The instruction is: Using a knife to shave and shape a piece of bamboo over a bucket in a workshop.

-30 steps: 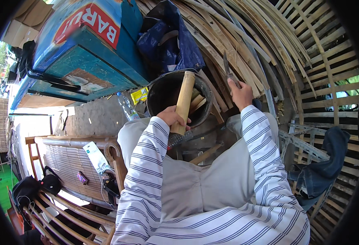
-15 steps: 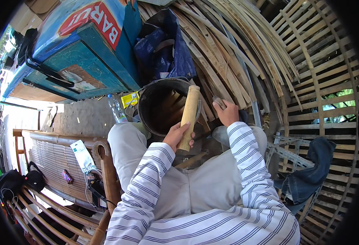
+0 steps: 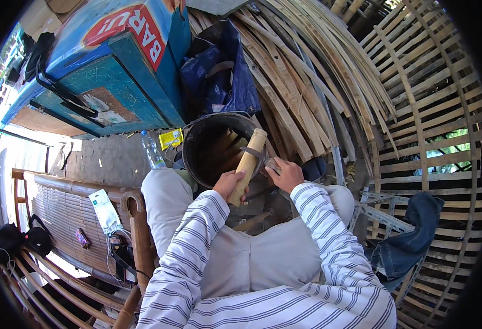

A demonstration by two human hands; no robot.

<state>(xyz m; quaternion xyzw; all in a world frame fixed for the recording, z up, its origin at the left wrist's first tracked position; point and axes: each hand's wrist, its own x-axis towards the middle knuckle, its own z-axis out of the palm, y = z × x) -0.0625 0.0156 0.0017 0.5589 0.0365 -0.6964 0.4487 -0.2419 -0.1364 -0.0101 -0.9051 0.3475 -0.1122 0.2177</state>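
My left hand (image 3: 231, 186) is wrapped round the lower part of a pale bamboo piece (image 3: 247, 169), which tilts up and away to the right. In my right hand (image 3: 286, 175) is a knife (image 3: 270, 162), gripped by its handle. Its dark blade lies across the bamboo near the upper end; whether it cuts in I cannot tell. Just beyond the bamboo, a dark round bucket (image 3: 197, 145) stands between my knees, with brownish pieces inside that are hard to make out.
A blue tarp bag (image 3: 219, 74) leans behind the bucket, beside a heap of long wooden strips (image 3: 295, 82). At left stand a blue box (image 3: 115, 90), a plastic bottle (image 3: 152, 151) and a bamboo bench (image 3: 65, 211). Jeans (image 3: 411, 236) hang over a metal frame at right.
My right hand has moved left and a little down, bringing the knife blade onto the bamboo. The bamboo has tilted slightly more to the right in my left hand.
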